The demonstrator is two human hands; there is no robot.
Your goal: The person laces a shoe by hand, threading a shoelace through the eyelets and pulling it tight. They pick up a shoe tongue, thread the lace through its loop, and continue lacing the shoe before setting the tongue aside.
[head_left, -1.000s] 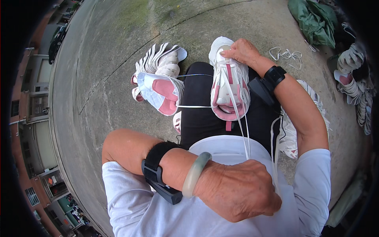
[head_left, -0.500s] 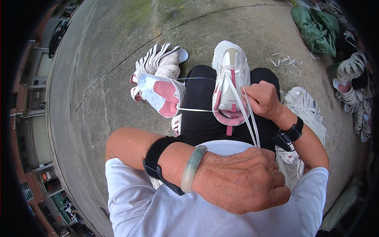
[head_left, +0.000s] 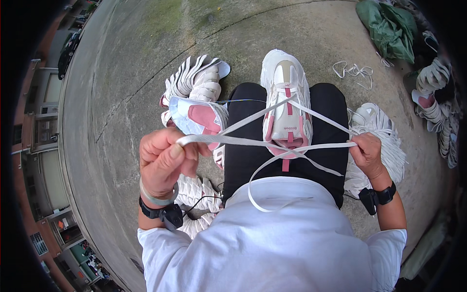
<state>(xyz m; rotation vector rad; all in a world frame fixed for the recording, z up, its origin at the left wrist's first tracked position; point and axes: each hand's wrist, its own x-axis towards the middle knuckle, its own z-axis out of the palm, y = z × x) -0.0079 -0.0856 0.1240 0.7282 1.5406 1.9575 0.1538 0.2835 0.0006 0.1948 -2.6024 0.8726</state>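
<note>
A white sneaker upper (head_left: 286, 119) with pink and beige trim lies between my black-clad thighs, toe pointing away. White shoelace (head_left: 253, 117) strands run from its front eyelets out to both hands. At the left, my left hand (head_left: 165, 158) pinches a lace between thumb and fingers. My right hand (head_left: 368, 153), by my right thigh, grips another part of the lace with closed fingers. The strands cross above the upper's opening, and a loose end hangs in a curve over my white shirt. Neither hand touches the upper.
Nested uppers (head_left: 194, 80) lie on the concrete at the left, beside a pale blue and pink piece (head_left: 202, 114). Another lace-covered pile (head_left: 377, 141) is at the right. A loose lace (head_left: 354, 72) and a green sack (head_left: 386, 31) lie farther off, with more uppers (head_left: 433, 80).
My left hand has swung from in front of my shirt to the far left. My right hand has moved right and nearer. The lace strands now spread wide between them.
</note>
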